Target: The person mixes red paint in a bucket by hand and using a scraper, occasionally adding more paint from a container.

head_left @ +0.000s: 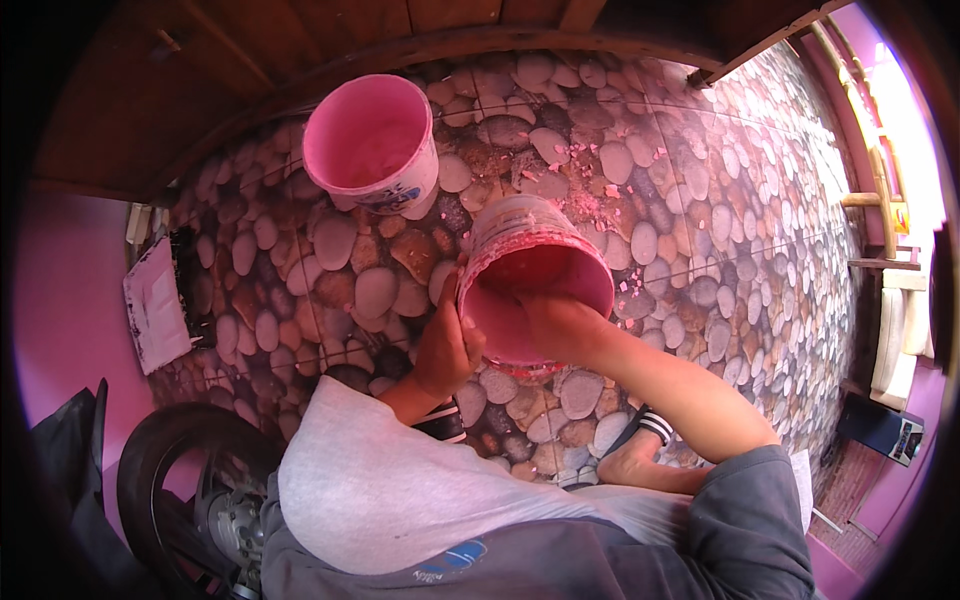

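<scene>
A paint-stained bucket (pixel 537 215) is tilted toward me, its mouth facing me and its inside coated pink and red. My left hand (pixel 452 345) grips it at the left side of the rim, thumb over the edge. Deep in the mouth is my right hand (pixel 556 325), near the inner wall; its fingers are hidden in shadow, so I cannot tell what they hold. Pink flakes (pixel 600 205) lie scattered on the floor just beyond the bucket and to its right.
A second bucket (pixel 425 175), white outside and pink inside, stands upright at the far left. Wooden furniture (pixel 330 40) runs along the back. A wheel (pixel 150 490) is at my lower left, and a paint-smeared white panel (pixel 157 305) leans near the left wall. The floor has pebble-patterned tiles.
</scene>
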`<action>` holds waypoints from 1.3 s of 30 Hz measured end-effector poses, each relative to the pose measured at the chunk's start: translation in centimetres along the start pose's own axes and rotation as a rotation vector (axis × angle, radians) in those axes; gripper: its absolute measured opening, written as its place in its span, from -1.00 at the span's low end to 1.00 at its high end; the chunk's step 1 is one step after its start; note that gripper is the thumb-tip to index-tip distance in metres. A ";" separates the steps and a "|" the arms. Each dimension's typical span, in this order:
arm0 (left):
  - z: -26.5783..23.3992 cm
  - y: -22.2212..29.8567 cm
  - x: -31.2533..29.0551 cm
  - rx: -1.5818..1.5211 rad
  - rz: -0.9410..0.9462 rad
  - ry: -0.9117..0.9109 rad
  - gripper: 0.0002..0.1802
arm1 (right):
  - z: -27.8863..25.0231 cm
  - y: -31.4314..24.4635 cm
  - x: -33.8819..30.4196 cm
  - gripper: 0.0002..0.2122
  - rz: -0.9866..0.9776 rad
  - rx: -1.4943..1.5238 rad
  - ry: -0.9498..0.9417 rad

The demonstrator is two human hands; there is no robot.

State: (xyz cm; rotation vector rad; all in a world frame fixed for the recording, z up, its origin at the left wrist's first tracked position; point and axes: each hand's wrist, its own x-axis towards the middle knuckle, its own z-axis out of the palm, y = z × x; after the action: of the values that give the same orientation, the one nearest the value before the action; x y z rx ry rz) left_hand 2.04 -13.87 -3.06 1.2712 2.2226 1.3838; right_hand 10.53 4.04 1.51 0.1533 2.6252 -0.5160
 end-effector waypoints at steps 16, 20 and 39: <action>-0.1 -0.4 -0.5 -0.048 -0.024 -0.015 -0.33 | -1.1 -0.4 -0.8 -0.78 0.172 0.140 -0.130; 0.1 -1.0 -0.7 -0.017 -0.095 -0.009 -0.35 | -4.4 -0.6 -0.6 -0.78 0.022 -0.003 -0.295; 0.9 -1.9 0.2 0.030 -0.109 0.133 -0.38 | -0.5 0.5 1.6 -0.70 -0.315 0.071 -0.004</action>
State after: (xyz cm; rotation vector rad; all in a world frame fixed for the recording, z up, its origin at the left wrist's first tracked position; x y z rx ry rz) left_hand 1.41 -13.48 -5.06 1.0776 2.3697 1.4383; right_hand 8.99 4.74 1.03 -0.2431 2.6405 -0.7139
